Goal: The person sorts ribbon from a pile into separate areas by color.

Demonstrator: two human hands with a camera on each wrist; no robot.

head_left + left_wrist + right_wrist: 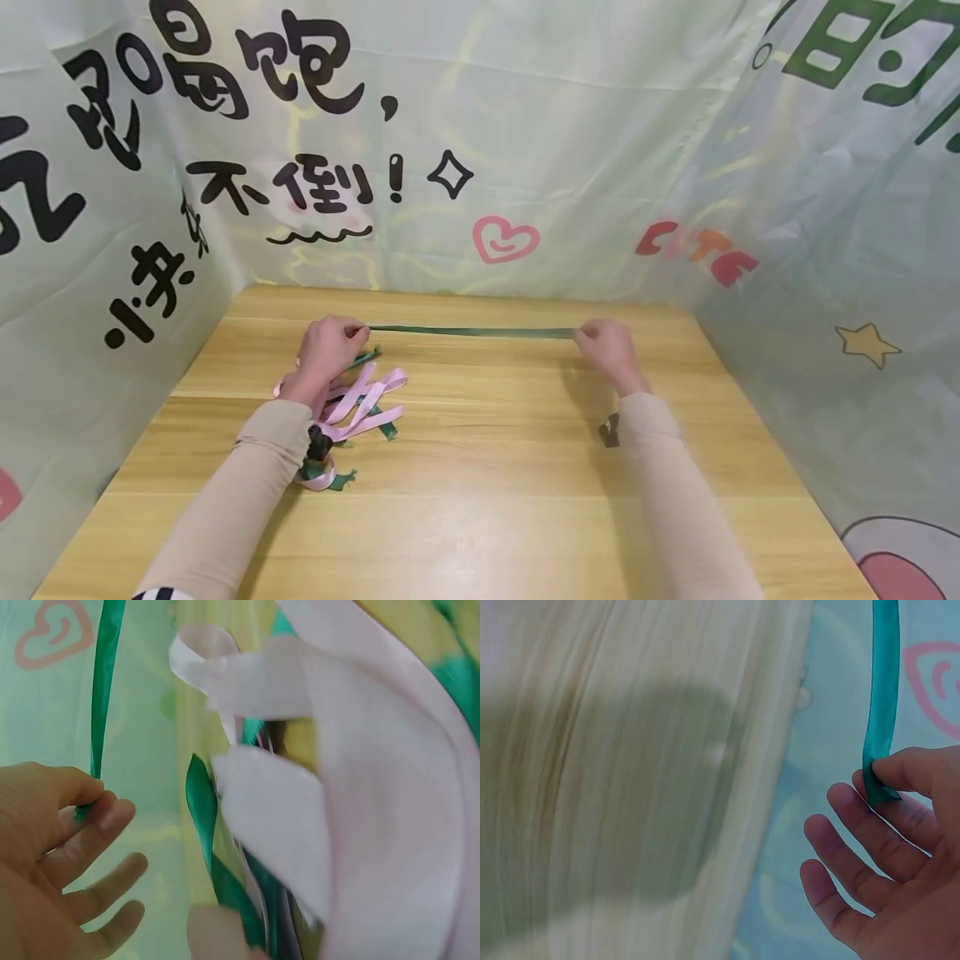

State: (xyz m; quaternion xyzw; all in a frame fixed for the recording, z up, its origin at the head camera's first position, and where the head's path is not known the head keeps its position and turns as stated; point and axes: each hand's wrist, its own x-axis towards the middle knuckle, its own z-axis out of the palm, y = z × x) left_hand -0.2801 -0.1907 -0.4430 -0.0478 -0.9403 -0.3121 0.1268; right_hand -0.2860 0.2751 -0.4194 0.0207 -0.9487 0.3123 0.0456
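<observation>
A green satin ribbon (pixel 472 332) stretches nearly straight between two hands over the far part of the table. My left hand (pixel 330 343) pinches its left end between thumb and index finger; the other fingers are spread in the left wrist view. At the opposite end, the right hand (pixel 609 348) grips the ribbon between thumb and index finger. A short tip of green ribbon (pixel 885 796) sticks out past that thumb. Below the left hand, pink ribbons (pixel 367 421) and green ribbon pieces (pixel 388 430) form a loose bunch, partly hidden by the forearm.
The light wooden table (pixel 480 500) is enclosed at the back and sides by a pale printed cloth (pixel 570 150) with lettering, a heart and a star. A small dark object (pixel 609 431) shows beside the right sleeve, and another black one (pixel 319 443) by the left sleeve.
</observation>
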